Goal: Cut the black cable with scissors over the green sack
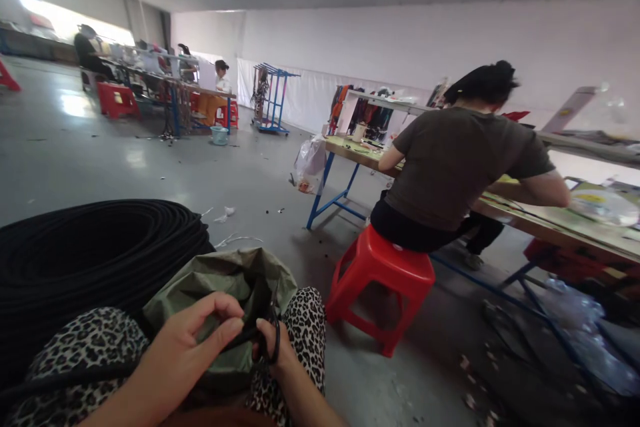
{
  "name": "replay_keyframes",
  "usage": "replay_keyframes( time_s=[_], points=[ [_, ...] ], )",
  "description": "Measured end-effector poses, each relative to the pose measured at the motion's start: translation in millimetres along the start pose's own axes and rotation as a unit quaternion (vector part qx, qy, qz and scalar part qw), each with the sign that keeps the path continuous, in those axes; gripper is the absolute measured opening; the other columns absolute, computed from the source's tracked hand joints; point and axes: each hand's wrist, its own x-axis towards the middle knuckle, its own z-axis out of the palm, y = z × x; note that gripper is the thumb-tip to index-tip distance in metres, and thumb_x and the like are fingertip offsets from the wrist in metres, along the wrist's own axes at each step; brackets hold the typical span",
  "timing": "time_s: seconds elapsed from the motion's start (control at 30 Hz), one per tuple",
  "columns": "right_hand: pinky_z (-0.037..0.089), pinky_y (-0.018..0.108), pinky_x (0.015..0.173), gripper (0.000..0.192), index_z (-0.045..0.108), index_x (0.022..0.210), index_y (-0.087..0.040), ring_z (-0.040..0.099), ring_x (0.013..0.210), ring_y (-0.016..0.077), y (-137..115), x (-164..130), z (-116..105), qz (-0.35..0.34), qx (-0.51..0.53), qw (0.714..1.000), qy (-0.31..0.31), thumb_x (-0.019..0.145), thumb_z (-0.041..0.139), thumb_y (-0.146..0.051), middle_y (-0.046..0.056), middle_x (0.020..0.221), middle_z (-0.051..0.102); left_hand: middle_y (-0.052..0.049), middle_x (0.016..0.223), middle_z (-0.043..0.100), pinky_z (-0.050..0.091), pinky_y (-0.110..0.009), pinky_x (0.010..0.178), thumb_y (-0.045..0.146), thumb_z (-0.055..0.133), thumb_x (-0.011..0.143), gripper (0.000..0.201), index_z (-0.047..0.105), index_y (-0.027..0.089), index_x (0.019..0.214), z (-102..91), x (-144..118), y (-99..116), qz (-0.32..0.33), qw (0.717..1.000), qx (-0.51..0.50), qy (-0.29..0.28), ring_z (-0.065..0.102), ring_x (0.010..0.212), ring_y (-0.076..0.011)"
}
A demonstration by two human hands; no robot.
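My left hand is closed, thumb against bent fingers, over the mouth of an olive-green bag between my knees. A black cord comes in from the left, passes beneath my left forearm, and a dark end of it shows by the fingertips. In my right hand is a pair of scissors with black handles, its thumb and fingers round the loops. The blades point up and away, close to the left fingertips. Whether they touch the cord is hard to see.
A large coil of black cord lies at my left. Ahead to the right, a person sits on a red stool at a workbench. Farther off stand a blue rack, a light-blue bucket and another table with people.
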Motion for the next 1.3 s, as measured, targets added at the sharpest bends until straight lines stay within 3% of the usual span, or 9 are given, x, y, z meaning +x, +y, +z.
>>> replay_keyframes(
  time_s=[0.1, 0.2, 0.27, 0.5, 0.77, 0.87, 1.0, 1.1, 1.3],
  points=[
    [0.039, 0.019, 0.034, 0.044, 0.055, 0.069, -0.020, 0.048, 0.037, 0.0099, -6, 5, 1, 0.018, 0.022, 0.999, 0.023, 0.074, 0.085, -0.051, -0.004, 0.049, 0.052, -0.006, 0.081, 0.078, 0.063, -0.040, 0.082, 0.056, 0.057, 0.090, 0.036, 0.073, 0.028, 0.076, 33.3, 5, -77, -0.014, 0.991, 0.128, -0.030, 0.075, 0.084, -0.0276],
    [0.039, 0.019, 0.035, 0.045, 0.053, 0.068, -0.020, 0.048, 0.036, 0.0095, -12, 9, 0, 0.020, 0.022, 0.999, 0.038, 0.075, 0.086, -0.050, -0.004, 0.048, 0.052, -0.010, 0.113, 0.085, 0.063, -0.046, 0.098, 0.037, 0.063, 0.084, 0.028, 0.081, 0.030, 0.104, 65.3, -10, -142, -0.043, 0.977, 0.200, -0.061, 0.079, 0.109, -0.0322],
    [0.039, 0.019, 0.035, 0.046, 0.053, 0.068, -0.020, 0.047, 0.036, 0.0095, -17, 10, 0, 0.025, 0.008, 0.999, 0.041, 0.076, 0.087, -0.050, -0.004, 0.047, 0.052, -0.009, 0.114, 0.085, 0.062, -0.044, 0.100, 0.027, 0.055, 0.090, 0.037, 0.080, 0.029, 0.116, 76.9, -20, -160, -0.039, 0.974, 0.197, -0.102, 0.080, 0.108, -0.0300],
    [0.039, 0.020, 0.039, 0.059, 0.060, 0.075, -0.017, 0.053, 0.040, 0.0095, -33, 6, -11, 0.007, -0.035, 0.999, 0.021, 0.070, 0.091, -0.066, 0.000, 0.057, 0.065, -0.013, 0.127, 0.080, 0.059, -0.038, 0.101, 0.021, 0.044, 0.101, 0.042, 0.072, 0.020, 0.132, 69.1, -4, -141, -0.079, 0.969, 0.213, -0.096, 0.076, 0.117, -0.0259],
    [0.040, 0.022, 0.044, 0.068, 0.063, 0.081, -0.017, 0.054, 0.044, 0.0095, -6, 0, -24, 0.020, -0.088, 0.994, -0.064, 0.065, 0.088, -0.078, 0.000, 0.064, 0.067, -0.014, 0.138, 0.076, 0.056, -0.039, 0.107, 0.016, 0.048, 0.100, 0.041, 0.066, 0.018, 0.137, 55.9, 13, -141, -0.132, 0.966, 0.216, -0.054, 0.074, 0.123, -0.0258],
    [0.043, 0.023, 0.046, 0.063, 0.065, 0.082, -0.015, 0.055, 0.047, 0.0102, -9, -2, -20, 0.042, -0.046, 0.997, -0.046, 0.071, 0.087, -0.073, 0.001, 0.065, 0.067, -0.015, 0.143, 0.073, 0.055, -0.041, 0.110, 0.021, 0.049, 0.102, 0.043, 0.064, 0.017, 0.143, 55.3, 14, -136, -0.130, 0.966, 0.218, -0.046, 0.072, 0.127, -0.0275],
    [0.048, 0.025, 0.049, 0.052, 0.063, 0.083, -0.017, 0.056, 0.050, 0.0124, -31, -3, -21, 0.040, 0.067, 0.997, 0.010, 0.087, 0.076, -0.068, 0.003, 0.067, 0.067, -0.014, 0.139, 0.074, 0.056, -0.041, 0.109, 0.020, 0.050, 0.102, 0.041, 0.067, 0.017, 0.139, 58.9, 12, -129, -0.137, 0.963, 0.221, -0.066, 0.072, 0.126, -0.0281],
    [0.049, 0.026, 0.050, 0.050, 0.062, 0.082, -0.019, 0.055, 0.051, 0.0131, -46, -3, -27, 0.048, 0.129, 0.990, 0.010, 0.095, 0.067, -0.066, 0.003, 0.067, 0.065, -0.014, 0.138, 0.076, 0.055, -0.041, 0.110, 0.017, 0.051, 0.100, 0.039, 0.068, 0.017, 0.135, 63.3, 8, -129, -0.139, 0.962, 0.219, -0.083, 0.073, 0.125, -0.0273],
    [0.049, 0.026, 0.052, 0.056, 0.065, 0.085, -0.017, 0.057, 0.052, 0.0135, -42, -12, -33, 0.088, 0.037, 0.995, -0.036, 0.091, 0.070, -0.072, 0.004, 0.069, 0.066, -0.012, 0.141, 0.075, 0.057, -0.041, 0.109, 0.026, 0.052, 0.102, 0.043, 0.068, 0.020, 0.141, 67.6, 4, -137, -0.105, 0.975, 0.188, -0.057, 0.072, 0.128, -0.0276]
  ],
)
